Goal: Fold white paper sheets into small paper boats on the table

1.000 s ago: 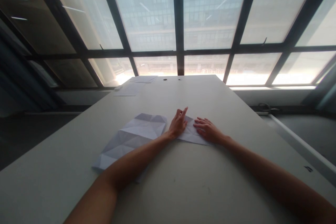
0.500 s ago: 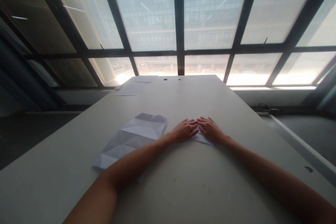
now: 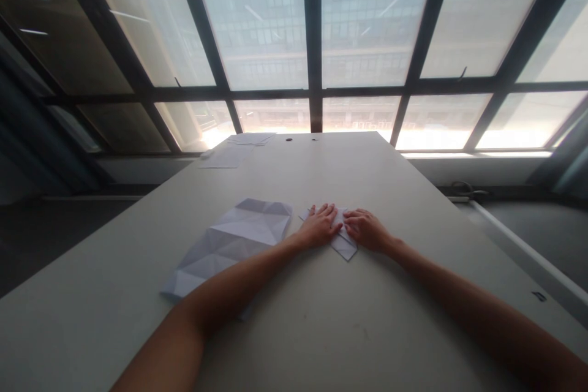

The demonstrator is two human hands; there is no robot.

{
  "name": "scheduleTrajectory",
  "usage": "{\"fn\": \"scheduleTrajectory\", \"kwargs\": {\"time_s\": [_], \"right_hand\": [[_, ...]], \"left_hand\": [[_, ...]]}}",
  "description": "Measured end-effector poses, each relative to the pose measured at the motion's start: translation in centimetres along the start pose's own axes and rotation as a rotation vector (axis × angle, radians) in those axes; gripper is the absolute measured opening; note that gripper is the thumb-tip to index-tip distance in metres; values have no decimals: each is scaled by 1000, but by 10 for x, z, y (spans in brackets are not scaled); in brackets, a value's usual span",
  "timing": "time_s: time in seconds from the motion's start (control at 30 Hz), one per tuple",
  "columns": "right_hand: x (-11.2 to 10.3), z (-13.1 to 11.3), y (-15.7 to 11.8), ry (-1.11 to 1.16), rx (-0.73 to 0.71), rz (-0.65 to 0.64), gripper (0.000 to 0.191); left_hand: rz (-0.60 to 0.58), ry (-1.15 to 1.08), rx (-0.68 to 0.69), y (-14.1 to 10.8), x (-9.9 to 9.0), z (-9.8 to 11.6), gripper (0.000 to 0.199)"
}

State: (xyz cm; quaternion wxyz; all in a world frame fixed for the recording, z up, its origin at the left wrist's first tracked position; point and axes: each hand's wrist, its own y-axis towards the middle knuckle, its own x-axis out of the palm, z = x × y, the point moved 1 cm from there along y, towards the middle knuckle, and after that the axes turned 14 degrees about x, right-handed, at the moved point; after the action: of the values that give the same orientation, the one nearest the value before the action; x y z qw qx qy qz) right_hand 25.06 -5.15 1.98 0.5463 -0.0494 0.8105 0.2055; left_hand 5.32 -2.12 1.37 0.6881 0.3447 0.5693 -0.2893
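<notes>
A small piece of folded white paper (image 3: 345,247) lies flat on the table, one pointed corner toward me. My left hand (image 3: 320,226) rests on its left part with the fingers spread, pressing it down. At the paper's right side, my right hand (image 3: 367,230) has its fingers curled and drawn together at the edge; a thin bit of paper seems to sit under the fingertips. Both hands cover much of the paper. Left of them, partly under my left forearm, lies a larger creased white sheet (image 3: 250,220) with a grid of fold lines.
The white table (image 3: 312,343) stretches away toward a wall of framed windows (image 3: 358,24). Several flat white sheets (image 3: 223,157) lie at its far left corner. A small dark mark (image 3: 538,296) is near the right edge.
The folded paper has turned, so its corner now points toward me. My left hand has shifted slightly left and spread over it; my right hand's fingers have curled in at the right edge.
</notes>
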Motion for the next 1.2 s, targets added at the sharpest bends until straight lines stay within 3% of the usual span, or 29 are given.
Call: {"fn": "scheduleTrajectory", "kwargs": {"time_s": [0.17, 0.37, 0.5, 0.67, 0.97, 1.2], "right_hand": [[5, 0, 0, 42, 10, 9, 35], [18, 7, 2, -96, 144, -122, 55], [19, 6, 3, -162, 186, -108, 55], [9, 1, 2, -246, 168, -3, 43], [-4, -8, 0, -314, 159, 39, 28], [-6, -11, -1, -339, 150, 45, 23]], "left_hand": [[-58, -7, 90, -1, 1, -2, 67], [-47, -30, 182, 2, 8, -6, 63], [-9, -70, 264, 6, 10, -4, 52], [62, -28, 331, 7, 1, 3, 39], [39, 140, 200, 1, -8, 11, 35], [-89, 42, -93, -5, -12, 2, 71]]}}
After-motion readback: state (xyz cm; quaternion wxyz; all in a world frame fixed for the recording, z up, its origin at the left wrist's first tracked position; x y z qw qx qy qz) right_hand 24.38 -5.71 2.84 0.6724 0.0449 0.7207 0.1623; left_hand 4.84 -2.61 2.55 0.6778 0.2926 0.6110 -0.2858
